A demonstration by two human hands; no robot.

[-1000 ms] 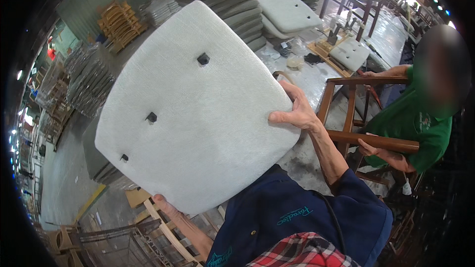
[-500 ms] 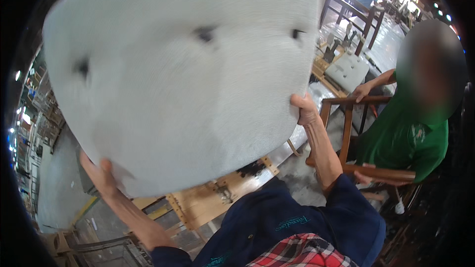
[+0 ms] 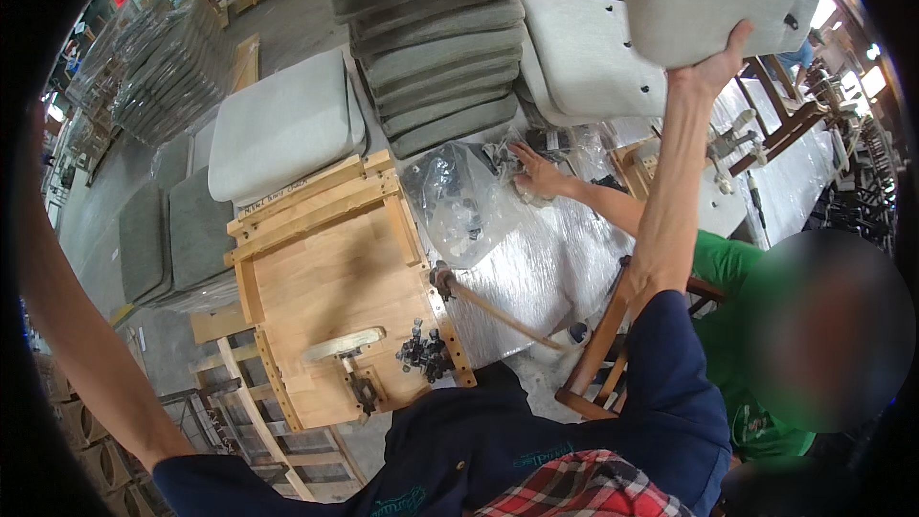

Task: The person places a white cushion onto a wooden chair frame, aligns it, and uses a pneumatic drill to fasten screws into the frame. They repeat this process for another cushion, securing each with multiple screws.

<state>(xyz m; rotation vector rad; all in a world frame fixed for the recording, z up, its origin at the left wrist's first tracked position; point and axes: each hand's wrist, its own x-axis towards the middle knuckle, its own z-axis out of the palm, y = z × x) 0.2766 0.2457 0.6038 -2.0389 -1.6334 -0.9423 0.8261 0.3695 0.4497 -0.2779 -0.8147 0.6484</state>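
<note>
With my right hand (image 3: pixel 713 67) I grip the lower edge of a light grey upholstered chair seat pad (image 3: pixel 713 0), raised at the upper right, my thumb lying on its face. Dark spots show on that pad. My left forearm (image 3: pixel 86 325) reaches up along the left rim, and its hand is out of the picture. Below and between my arms lies a wooden jig board (image 3: pixel 325 297) with a toggle clamp (image 3: pixel 359 378) on it. Beside the clamp is a heap of small black parts (image 3: pixel 424 352). A hammer (image 3: pixel 503 311) with a wooden handle lies at the board's right side.
A tall stack of dark grey pads (image 3: pixel 440 57) stands behind, between light pads at left (image 3: pixel 282 129) and right (image 3: pixel 584 57). A co-worker in green (image 3: pixel 737 268) reaches a hand (image 3: pixel 541 175) to a clear plastic bag (image 3: pixel 459 206). A brown wooden chair frame (image 3: pixel 598 345) stands at right.
The pad has swung from in front of me to the upper right. My left hand has gone out of view. The co-worker's hand has moved from the chair frame to the plastic bag.
</note>
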